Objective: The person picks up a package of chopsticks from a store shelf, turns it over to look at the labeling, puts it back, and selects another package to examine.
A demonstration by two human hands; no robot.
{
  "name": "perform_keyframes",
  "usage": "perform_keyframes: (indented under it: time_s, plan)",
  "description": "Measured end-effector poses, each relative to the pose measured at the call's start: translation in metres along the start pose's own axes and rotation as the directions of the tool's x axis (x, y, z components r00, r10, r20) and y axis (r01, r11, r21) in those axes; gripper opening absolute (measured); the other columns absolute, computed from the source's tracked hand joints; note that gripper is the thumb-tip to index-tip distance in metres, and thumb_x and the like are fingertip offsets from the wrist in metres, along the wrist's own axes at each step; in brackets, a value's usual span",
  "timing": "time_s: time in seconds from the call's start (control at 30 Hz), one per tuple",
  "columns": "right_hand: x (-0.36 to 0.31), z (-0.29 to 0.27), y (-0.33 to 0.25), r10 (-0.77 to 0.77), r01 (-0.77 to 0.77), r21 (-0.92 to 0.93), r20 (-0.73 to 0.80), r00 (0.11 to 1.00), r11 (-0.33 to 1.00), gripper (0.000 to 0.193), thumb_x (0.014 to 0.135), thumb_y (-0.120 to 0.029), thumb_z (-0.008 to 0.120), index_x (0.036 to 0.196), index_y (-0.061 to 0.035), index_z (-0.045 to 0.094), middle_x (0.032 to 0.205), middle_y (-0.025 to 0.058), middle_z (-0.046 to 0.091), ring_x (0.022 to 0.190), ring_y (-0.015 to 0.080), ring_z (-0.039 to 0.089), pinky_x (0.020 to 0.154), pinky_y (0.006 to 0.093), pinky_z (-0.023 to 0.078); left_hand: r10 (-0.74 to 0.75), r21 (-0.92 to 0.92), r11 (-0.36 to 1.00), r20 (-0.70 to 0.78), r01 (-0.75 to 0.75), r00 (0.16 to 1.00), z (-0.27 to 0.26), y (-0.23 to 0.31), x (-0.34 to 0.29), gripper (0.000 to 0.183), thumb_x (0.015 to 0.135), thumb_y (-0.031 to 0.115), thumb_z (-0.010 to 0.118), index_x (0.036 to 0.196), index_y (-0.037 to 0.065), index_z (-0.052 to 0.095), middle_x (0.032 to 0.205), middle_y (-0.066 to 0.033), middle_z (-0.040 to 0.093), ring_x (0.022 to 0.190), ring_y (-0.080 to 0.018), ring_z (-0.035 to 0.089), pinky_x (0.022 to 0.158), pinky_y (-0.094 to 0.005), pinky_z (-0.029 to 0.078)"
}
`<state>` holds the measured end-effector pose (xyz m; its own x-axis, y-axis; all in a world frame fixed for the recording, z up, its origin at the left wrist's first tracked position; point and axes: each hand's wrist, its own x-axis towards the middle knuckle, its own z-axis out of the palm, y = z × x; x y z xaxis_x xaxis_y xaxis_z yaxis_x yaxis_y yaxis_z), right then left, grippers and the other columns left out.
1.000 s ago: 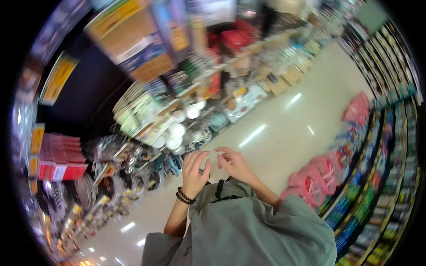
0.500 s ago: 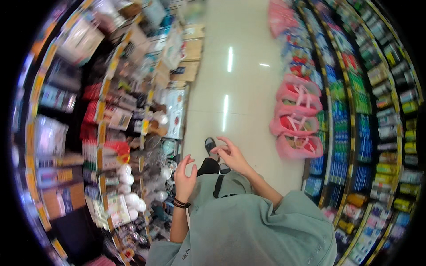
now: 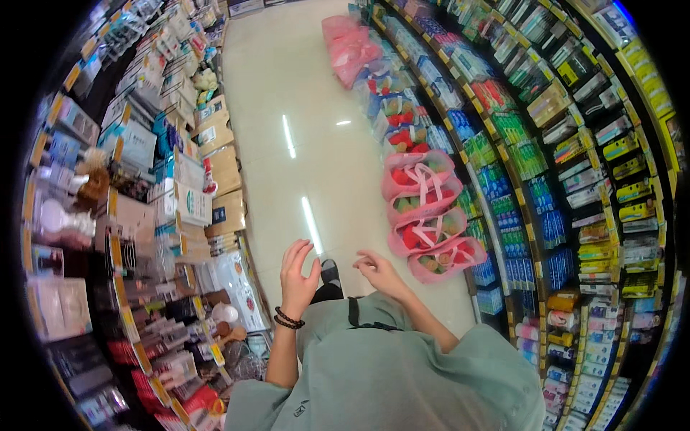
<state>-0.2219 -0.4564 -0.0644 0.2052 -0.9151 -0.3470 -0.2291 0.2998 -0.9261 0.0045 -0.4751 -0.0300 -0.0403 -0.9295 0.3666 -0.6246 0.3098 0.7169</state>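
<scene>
Nothing held: left hand hung empty, wide; right hand empty, loosely parted; pink bags stood untouched on floor.

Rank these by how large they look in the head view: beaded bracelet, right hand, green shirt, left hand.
Largest: green shirt.
Middle: left hand and right hand, too alike to rank apart.
Smallest: beaded bracelet.

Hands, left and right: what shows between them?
In the head view, pale floor and a foot in dark footwear show between left hand and right hand.
</scene>
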Motion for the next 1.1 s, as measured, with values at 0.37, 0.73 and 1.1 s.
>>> perform_keyframes:
  time_s: [0.37, 0.73, 1.1]
  plan:
    - [0.179, -0.045, -0.050, 0.022, -0.004, 0.221, -0.078, 0.997, 0.975, 0.032, 0.096, -0.011, 0.052, 0.126, -0.0008, 0.053, 0.100, 0.0091, 0.068, 0.095, 0.0133, 0.062, 0.086, 0.0274, 0.048, -0.077, -0.302, 0.941, 0.255, 0.155, 0.964, 0.055, -0.058, 0.193, 0.030, 0.084, 0.005, 0.065, 0.113, 0.000, 0.064, 0.114, -0.0152, 0.067, 0.111, -0.0284, 0.062, 0.097, -0.0382, 0.046]
    - [0.453, -0.112, -0.142, 0.107, -0.073, 0.521, -0.035, 0.994, 0.851, 0.031, 0.099, -0.016, 0.051, 0.127, -0.0023, 0.052, 0.106, 0.0103, 0.067, 0.094, 0.0143, 0.063, 0.084, 0.0280, 0.049, -0.281, -0.220, 0.893, 0.407, 0.392, 0.869, 0.108, -0.126, 0.422, 0.030, 0.086, 0.007, 0.064, 0.115, 0.000, 0.063, 0.112, -0.0136, 0.068, 0.107, -0.0256, 0.063, 0.092, -0.0342, 0.049]
    - [0.653, -0.143, -0.236, 0.048, -0.143, 0.422, 0.228, 0.973, 0.895, 0.029, 0.100, -0.017, 0.048, 0.116, 0.0044, 0.060, 0.108, 0.0147, 0.068, 0.100, 0.0178, 0.064, 0.087, 0.0307, 0.049, -0.541, -0.308, 0.745, 0.241, 0.592, 0.805, 0.123, -0.248, 0.592, 0.024, 0.092, 0.005, 0.058, 0.115, -0.002, 0.063, 0.101, -0.0122, 0.071, 0.092, -0.0164, 0.067, 0.083, -0.0286, 0.052]
